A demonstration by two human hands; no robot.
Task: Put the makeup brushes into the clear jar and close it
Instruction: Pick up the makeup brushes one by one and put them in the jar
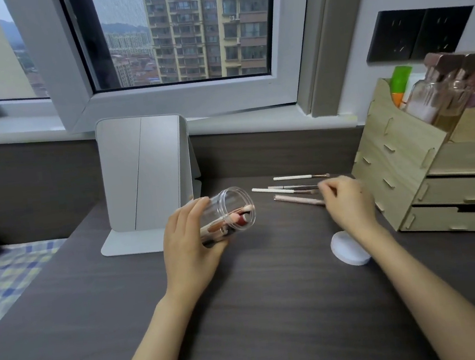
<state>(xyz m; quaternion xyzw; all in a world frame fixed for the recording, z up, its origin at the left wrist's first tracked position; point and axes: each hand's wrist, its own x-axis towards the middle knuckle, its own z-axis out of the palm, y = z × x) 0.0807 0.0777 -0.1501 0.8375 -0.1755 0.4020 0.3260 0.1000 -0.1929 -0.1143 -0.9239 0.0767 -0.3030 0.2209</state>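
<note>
Both forearms reach over the dark table (273, 308). Left hand (190, 243) wraps the tilted clear jar (228, 211), mouth up and right, a few brushes already inside. Right hand (347, 200) pinches the end of one brush (297, 200) among the loose brushes (287, 187) lying near the wooden organizer (405, 168). Beside the right wrist lies the white lid (349, 248), off the jar. A mirror (145, 175) stands behind.

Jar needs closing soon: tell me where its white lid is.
In the head view, the white lid lies on the dark desk at right, just under the right hand's wrist, in front of the wooden drawer organizer.
</note>
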